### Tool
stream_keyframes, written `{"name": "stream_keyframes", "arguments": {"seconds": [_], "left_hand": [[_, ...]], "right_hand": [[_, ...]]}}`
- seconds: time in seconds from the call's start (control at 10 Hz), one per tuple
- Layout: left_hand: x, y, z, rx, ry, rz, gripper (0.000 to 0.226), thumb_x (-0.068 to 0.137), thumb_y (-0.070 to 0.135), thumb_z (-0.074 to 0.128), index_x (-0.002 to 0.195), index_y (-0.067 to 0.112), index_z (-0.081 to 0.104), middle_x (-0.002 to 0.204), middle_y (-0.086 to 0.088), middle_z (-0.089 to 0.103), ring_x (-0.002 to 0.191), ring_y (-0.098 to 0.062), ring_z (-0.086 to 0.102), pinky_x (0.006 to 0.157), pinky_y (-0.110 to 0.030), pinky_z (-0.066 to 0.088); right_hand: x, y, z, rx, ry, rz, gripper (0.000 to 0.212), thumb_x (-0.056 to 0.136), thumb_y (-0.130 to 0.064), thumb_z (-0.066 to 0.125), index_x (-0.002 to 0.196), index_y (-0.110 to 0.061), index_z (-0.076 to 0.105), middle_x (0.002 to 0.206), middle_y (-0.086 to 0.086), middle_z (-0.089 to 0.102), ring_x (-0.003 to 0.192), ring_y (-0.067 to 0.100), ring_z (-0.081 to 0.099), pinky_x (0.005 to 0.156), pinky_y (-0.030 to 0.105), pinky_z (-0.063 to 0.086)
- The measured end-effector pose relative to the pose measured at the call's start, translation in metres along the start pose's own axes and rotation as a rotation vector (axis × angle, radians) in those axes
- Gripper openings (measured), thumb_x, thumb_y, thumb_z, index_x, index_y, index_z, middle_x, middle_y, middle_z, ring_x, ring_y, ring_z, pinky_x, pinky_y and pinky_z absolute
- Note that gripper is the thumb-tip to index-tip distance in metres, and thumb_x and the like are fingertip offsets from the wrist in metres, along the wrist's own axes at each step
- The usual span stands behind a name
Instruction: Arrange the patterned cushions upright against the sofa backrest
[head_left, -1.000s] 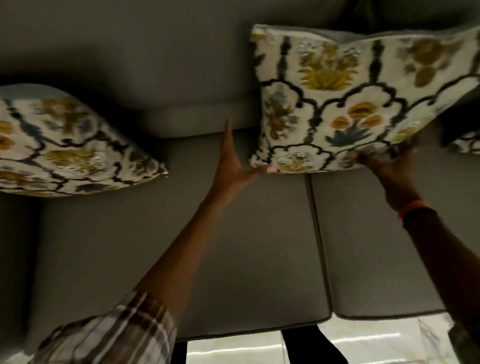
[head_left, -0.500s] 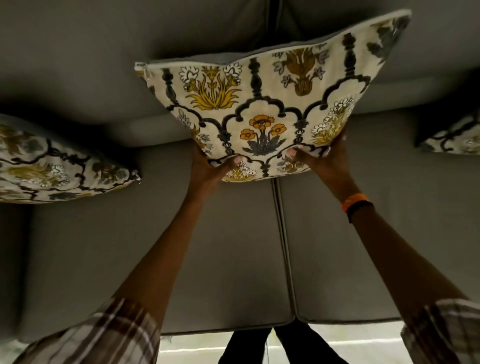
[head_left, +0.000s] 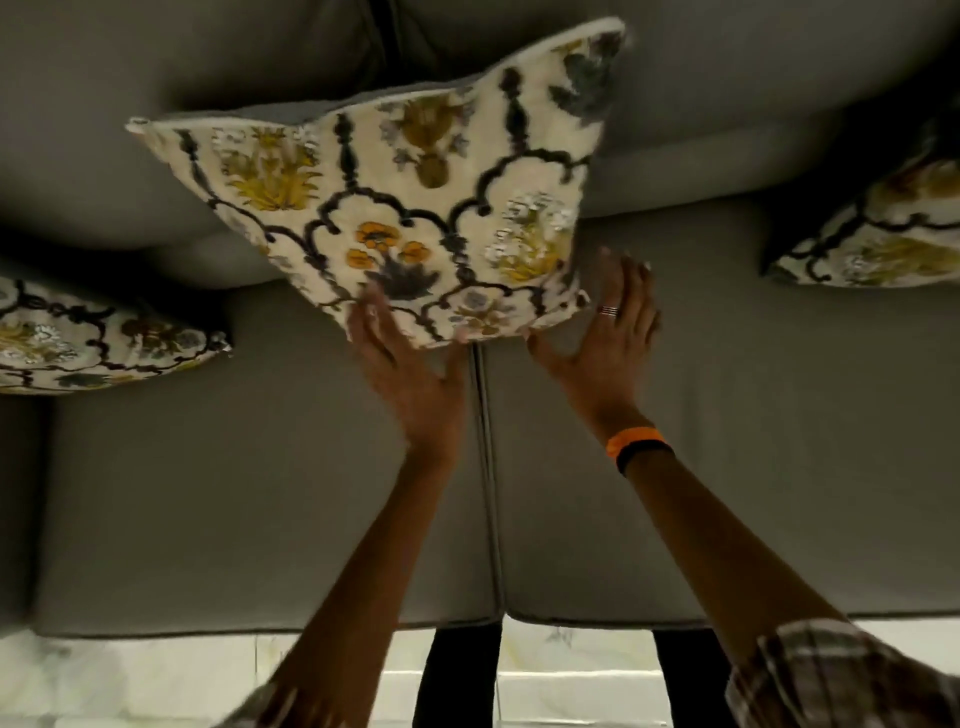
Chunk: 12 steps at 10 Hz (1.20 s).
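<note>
A cream cushion with black lattice and yellow flowers (head_left: 415, 182) stands tilted at the sofa's middle, its top leaning on the grey backrest (head_left: 208, 62) and its lower edge over the seam between the seat cushions. My left hand (head_left: 410, 374) lies flat with spread fingers against its lower edge. My right hand (head_left: 608, 338), with a ring and an orange wristband, is open beside the lower right corner, barely touching it. Two matching cushions lie partly out of frame, the left cushion (head_left: 93, 338) and the right cushion (head_left: 883, 234).
The grey seat (head_left: 234, 493) spans the view with a seam down the middle. Below its front edge is a pale marble floor (head_left: 130, 675), and my dark-trousered legs (head_left: 457, 675) stand close to the sofa.
Both hands gripped the middle cushion's lower edge half a second ago; now the fingers have let go and spread. The cushion has settled lower onto the seat, leaning on the backrest.
</note>
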<state>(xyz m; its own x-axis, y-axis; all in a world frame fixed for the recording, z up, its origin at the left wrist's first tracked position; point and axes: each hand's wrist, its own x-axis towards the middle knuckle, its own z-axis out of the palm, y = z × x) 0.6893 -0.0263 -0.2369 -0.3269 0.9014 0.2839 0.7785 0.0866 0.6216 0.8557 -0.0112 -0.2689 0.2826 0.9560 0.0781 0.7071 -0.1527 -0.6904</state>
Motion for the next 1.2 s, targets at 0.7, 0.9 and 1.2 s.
{"name": "stream_keyframes", "arguments": {"seconds": [0.7, 0.9, 1.2], "left_hand": [[-0.054, 0.334, 0.299, -0.593, -0.765, -0.014, 0.13, 0.058, 0.054, 0.083, 0.158, 0.008, 0.016, 0.163, -0.009, 0.03, 0.146, -0.01, 0.031, 0.12, -0.023, 0.031], [-0.068, 0.34, 0.313, -0.601, -0.723, -0.094, 0.112, 0.077, 0.026, 0.087, 0.159, 0.007, 0.014, 0.162, -0.006, 0.031, 0.143, -0.007, 0.029, 0.097, 0.011, 0.027], [-0.075, 0.301, 0.288, -0.419, -0.566, 0.027, 0.113, 0.079, 0.076, 0.064, 0.162, 0.025, 0.006, 0.168, -0.009, 0.016, 0.154, -0.028, 0.025, 0.121, -0.051, 0.035]], "right_hand": [[0.202, 0.37, -0.342, 0.396, 0.061, 0.117, 0.157, 0.066, -0.046, 0.1, 0.164, -0.001, -0.014, 0.172, 0.002, 0.005, 0.16, 0.011, 0.017, 0.132, 0.029, 0.025], [0.195, 0.369, -0.34, 0.332, 0.205, 0.075, 0.145, 0.065, -0.058, 0.097, 0.167, -0.006, 0.008, 0.168, 0.012, 0.028, 0.158, 0.028, 0.032, 0.128, 0.05, 0.035], [0.131, 0.319, -0.297, -0.026, 0.437, 0.26, 0.11, 0.085, -0.072, 0.071, 0.165, -0.013, 0.025, 0.172, 0.019, 0.019, 0.161, 0.037, 0.018, 0.13, 0.055, 0.02]]}}
